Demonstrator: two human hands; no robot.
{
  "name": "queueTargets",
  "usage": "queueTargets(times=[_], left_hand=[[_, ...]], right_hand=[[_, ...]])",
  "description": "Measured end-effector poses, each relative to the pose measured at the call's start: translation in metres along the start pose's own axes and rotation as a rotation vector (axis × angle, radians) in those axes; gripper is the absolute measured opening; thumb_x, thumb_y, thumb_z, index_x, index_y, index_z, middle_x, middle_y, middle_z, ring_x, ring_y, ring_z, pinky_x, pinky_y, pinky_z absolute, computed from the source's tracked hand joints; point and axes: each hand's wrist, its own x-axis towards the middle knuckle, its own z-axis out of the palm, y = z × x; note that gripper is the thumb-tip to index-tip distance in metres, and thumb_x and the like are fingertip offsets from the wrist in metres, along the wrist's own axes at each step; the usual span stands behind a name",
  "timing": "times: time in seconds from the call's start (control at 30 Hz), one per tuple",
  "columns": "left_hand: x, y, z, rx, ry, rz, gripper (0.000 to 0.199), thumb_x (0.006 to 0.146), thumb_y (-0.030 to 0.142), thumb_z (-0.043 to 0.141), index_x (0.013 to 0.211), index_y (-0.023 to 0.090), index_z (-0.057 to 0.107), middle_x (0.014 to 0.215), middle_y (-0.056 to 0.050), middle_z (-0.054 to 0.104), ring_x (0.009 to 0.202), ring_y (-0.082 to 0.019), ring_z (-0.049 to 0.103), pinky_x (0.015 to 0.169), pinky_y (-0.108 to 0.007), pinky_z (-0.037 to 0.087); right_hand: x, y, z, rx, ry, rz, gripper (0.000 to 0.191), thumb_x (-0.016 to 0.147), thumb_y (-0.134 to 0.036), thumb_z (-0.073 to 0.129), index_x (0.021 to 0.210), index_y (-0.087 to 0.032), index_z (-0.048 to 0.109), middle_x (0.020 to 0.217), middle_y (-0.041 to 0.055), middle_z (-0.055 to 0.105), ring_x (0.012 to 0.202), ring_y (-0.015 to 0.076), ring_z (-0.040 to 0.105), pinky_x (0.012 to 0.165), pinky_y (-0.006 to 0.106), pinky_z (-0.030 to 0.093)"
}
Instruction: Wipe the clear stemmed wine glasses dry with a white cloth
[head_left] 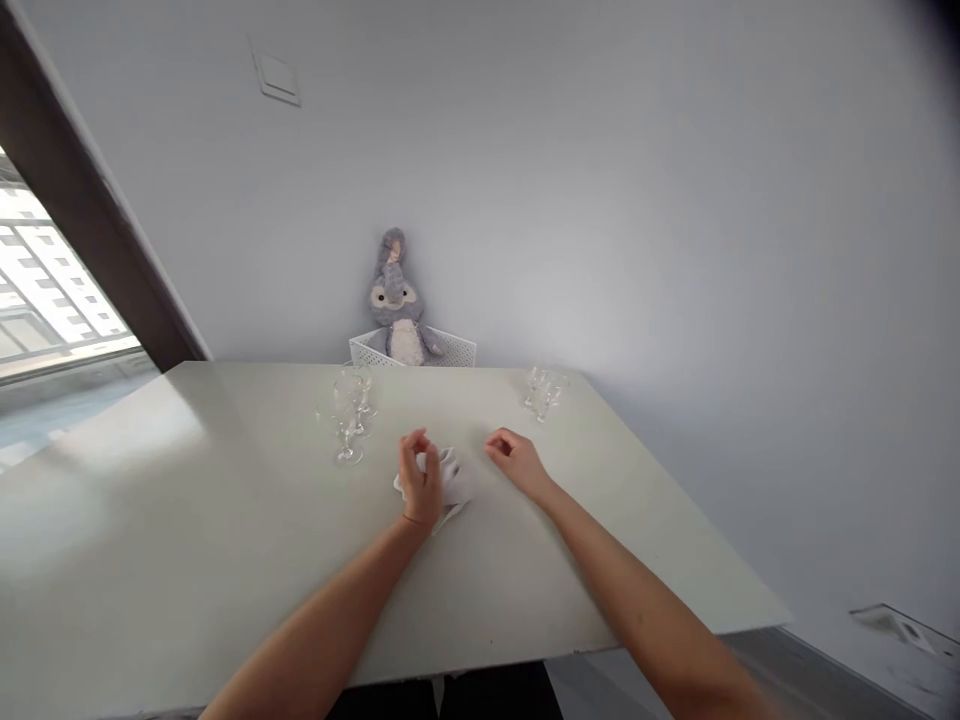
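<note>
A crumpled white cloth point(456, 480) lies on the pale table point(495, 580) in front of me. My left hand point(421, 482) is over the cloth's left side, its fingers curved and apart with nothing visible between them. To the right of the cloth, my right hand point(516, 458) is near the tabletop with its fingers curled together; whether anything small is inside cannot be made out. Several clear stemmed glasses point(349, 420) stand beyond my left hand. More small clear glasses point(543, 392) are grouped beyond my right hand.
Behind the table's far edge, a grey plush rabbit point(397, 305) sits in a white perforated basket point(459, 350) against the wall. A window point(52, 280) with a dark frame is at the left. The table's right edge runs near the wall.
</note>
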Motion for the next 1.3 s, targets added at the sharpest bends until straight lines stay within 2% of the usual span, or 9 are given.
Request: queueTargets(times=[0.2,0.4,0.53,0.63,0.73,0.83,1.03,1.13,1.3], left_hand=[[0.046,0.017,-0.021,-0.154,0.414,-0.070,0.011,0.079,0.029,0.044,0.086,0.020,0.042,0.074,0.003,0.040,0.065,-0.008,0.043,0.069,-0.022,0.038],[0.067,0.032,-0.068,-0.404,0.635,-0.590,0.009,0.080,0.028,0.041,0.088,0.025,0.036,0.068,0.008,0.037,0.049,-0.003,0.038,0.056,-0.017,0.038],[0.071,0.022,-0.089,-0.467,0.582,-0.839,0.011,0.082,0.027,0.038,0.089,0.024,0.032,0.064,0.007,0.040,0.041,-0.003,0.038,0.048,-0.017,0.038],[0.074,0.014,-0.092,-0.532,0.496,-0.970,0.011,0.084,0.031,0.034,0.090,0.023,0.032,0.067,0.003,0.048,0.041,-0.005,0.044,0.045,-0.019,0.039],[0.077,0.009,-0.091,-0.594,0.411,-1.029,0.016,0.084,0.036,0.032,0.092,0.021,0.035,0.074,-0.002,0.054,0.044,-0.007,0.049,0.046,-0.020,0.042],[0.080,0.005,-0.090,-0.638,0.361,-1.036,0.017,0.084,0.038,0.033,0.093,0.023,0.035,0.082,-0.005,0.057,0.051,-0.009,0.055,0.048,-0.023,0.045],[0.087,0.000,-0.089,-0.711,0.306,-1.033,0.028,0.084,0.046,0.029,0.083,0.020,0.039,0.092,-0.011,0.058,0.073,-0.016,0.062,0.055,-0.029,0.050],[0.091,-0.001,-0.088,-0.740,0.313,-1.041,0.033,0.085,0.047,0.026,0.077,0.017,0.038,0.093,-0.015,0.056,0.080,-0.019,0.062,0.057,-0.030,0.052],[0.088,0.001,-0.084,-0.774,0.331,-1.081,0.025,0.085,0.038,0.031,0.073,0.017,0.035,0.093,-0.015,0.055,0.083,-0.017,0.061,0.058,-0.026,0.053]], right_hand=[[-0.005,-0.036,0.032,-0.190,-0.093,-0.029,0.025,0.078,-0.039,0.047,0.091,-0.020,0.058,0.082,0.0005,0.058,0.066,0.0114,0.050,0.061,0.023,0.036],[-0.004,-0.039,0.047,-0.400,-0.086,-0.183,0.031,0.086,-0.034,0.036,0.107,-0.023,0.057,0.094,0.0059,0.057,0.089,0.0164,0.049,0.074,0.026,0.037],[-0.007,-0.042,0.062,-0.485,-0.208,-0.307,0.034,0.086,-0.033,0.039,0.117,-0.029,0.051,0.083,0.0061,0.062,0.082,0.0197,0.051,0.072,0.030,0.036],[-0.004,-0.037,0.064,-0.518,-0.259,-0.265,0.031,0.085,-0.039,0.039,0.083,-0.026,0.067,0.068,0.0051,0.062,0.071,0.0186,0.053,0.065,0.028,0.034],[0.000,-0.028,0.059,-0.421,-0.296,-0.174,0.048,0.083,-0.046,0.037,0.049,-0.020,0.060,0.050,0.0019,0.052,0.052,0.0131,0.048,0.053,0.024,0.030],[0.002,-0.019,0.050,-0.306,-0.242,-0.047,0.051,0.082,-0.047,0.039,0.041,-0.018,0.051,0.041,-0.0012,0.043,0.041,0.0096,0.038,0.047,0.023,0.024],[0.002,-0.001,0.039,-0.338,-0.156,0.116,0.022,0.069,-0.039,0.057,0.068,-0.017,0.059,0.062,0.0005,0.057,0.056,0.0117,0.048,0.051,0.022,0.028],[0.000,0.001,0.040,-0.341,-0.188,0.123,0.031,0.071,-0.045,0.054,0.090,-0.021,0.057,0.078,0.0018,0.061,0.068,0.0136,0.053,0.056,0.022,0.031],[-0.005,-0.005,0.048,-0.384,-0.258,0.144,0.024,0.067,-0.041,0.058,0.079,-0.020,0.058,0.080,0.0014,0.061,0.072,0.0147,0.052,0.058,0.023,0.031]])
